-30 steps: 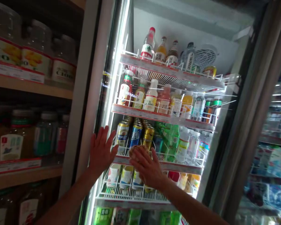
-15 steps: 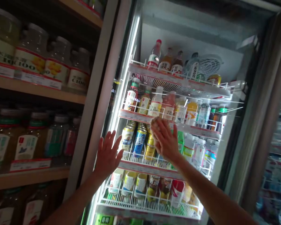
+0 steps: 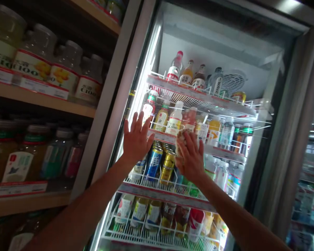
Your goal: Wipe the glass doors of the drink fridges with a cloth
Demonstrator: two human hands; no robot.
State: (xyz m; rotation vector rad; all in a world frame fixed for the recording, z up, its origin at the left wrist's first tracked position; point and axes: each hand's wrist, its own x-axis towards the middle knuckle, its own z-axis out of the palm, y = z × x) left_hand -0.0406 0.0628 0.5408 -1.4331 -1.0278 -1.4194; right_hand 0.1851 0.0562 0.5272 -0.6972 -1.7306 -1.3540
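My right hand (image 3: pixel 191 161) presses a crumpled, light-coloured cloth (image 3: pixel 180 138) to the glass door of a lit drinks cooler (image 3: pixel 225 38). Its fingers lie over the cloth, in front of the shelf edge below the bottle row. To the left, my left hand (image 3: pixel 136 141) is open with fingers spread, palm toward the glass; whether it touches the pane I cannot tell. Behind the door stand a white-capped bottle (image 3: pixel 174 118), a blue can (image 3: pixel 154 162) and a gold can (image 3: pixel 167 167). Part of the can row is hidden by my hands.
Wooden shelves (image 3: pixel 42 92) with large bottles run along the left, beside the cooler's metal frame (image 3: pixel 115 94). Inside the cooler, wire racks (image 3: pixel 167 240) hold several rows of drinks. At the right, a metal upright (image 3: pixel 285 139) stands before more stocked shelves (image 3: pixel 308 195).
My left hand has moved up and to the right across the front of the cooler. My right hand keeps the cloth at nearly the same spot; the view has shifted a little.
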